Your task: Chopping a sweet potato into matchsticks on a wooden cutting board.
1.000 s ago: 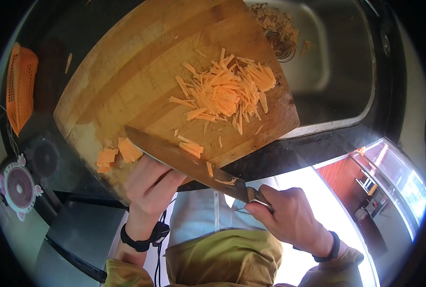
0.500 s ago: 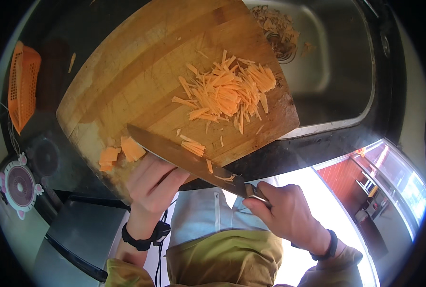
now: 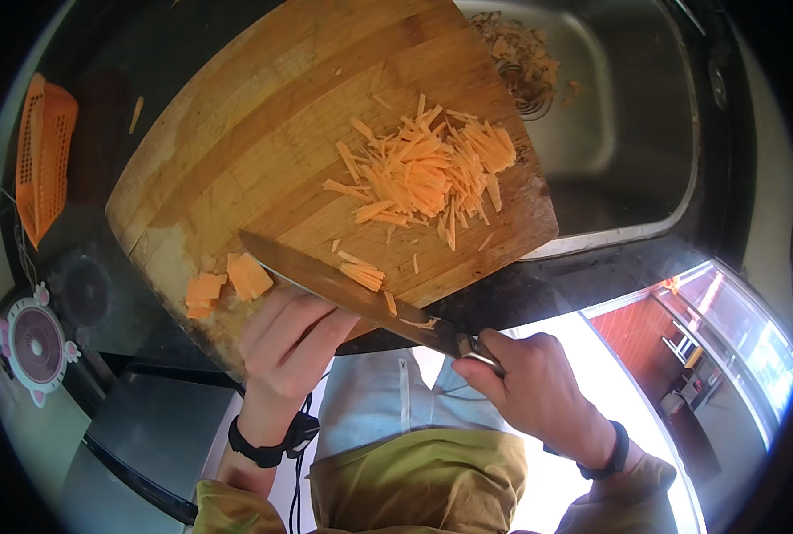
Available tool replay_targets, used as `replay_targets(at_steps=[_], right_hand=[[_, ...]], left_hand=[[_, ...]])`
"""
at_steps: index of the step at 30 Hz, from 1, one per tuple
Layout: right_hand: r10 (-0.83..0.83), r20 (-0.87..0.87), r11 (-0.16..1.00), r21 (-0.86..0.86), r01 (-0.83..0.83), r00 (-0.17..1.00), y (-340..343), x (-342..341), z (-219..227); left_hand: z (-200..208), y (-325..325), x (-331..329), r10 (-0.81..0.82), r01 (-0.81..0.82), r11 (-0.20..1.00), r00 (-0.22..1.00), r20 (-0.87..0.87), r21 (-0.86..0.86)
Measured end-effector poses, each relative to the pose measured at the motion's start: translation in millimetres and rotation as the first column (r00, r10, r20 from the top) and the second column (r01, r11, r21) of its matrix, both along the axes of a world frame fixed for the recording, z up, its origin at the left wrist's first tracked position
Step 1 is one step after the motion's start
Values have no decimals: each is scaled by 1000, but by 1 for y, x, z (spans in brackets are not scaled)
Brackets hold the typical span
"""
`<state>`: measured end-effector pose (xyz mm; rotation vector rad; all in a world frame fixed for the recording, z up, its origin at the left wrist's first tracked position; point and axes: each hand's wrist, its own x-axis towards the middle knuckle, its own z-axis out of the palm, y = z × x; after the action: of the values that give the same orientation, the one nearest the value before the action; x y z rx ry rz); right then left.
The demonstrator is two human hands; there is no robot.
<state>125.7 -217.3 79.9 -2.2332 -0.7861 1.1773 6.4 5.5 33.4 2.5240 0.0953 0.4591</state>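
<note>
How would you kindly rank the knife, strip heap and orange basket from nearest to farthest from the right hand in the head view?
1. Knife: gripped in the right hand.
2. Strip heap: right part of the board.
3. Orange basket: far left.

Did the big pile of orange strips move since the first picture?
No, not that I can see. The pile of orange strips lies on the same part of the cutting board, near the sink.
</note>
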Motion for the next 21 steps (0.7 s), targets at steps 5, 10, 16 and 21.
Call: replay_targets(at_steps=[5,10,16,21], right_hand=[[13,-5,1000,2,-13,1000,2,-4,1],[2,-75,1000,0,-2,997,-1,-3,9],[5,-115,1000,-1,-5,993,3,-1,11],[16,13,1000,-9,-16,1000,-1,0,-1]], left_hand=[[-6,2,-6,8,-8,1000,998,57,15],[-4,-1,-3,11,-11,1000,1000,27,4],[-1,0,-4,12,-12,1000,1000,14,-11],[-4,-2,0,-10,11,1000,998,66,-14]])
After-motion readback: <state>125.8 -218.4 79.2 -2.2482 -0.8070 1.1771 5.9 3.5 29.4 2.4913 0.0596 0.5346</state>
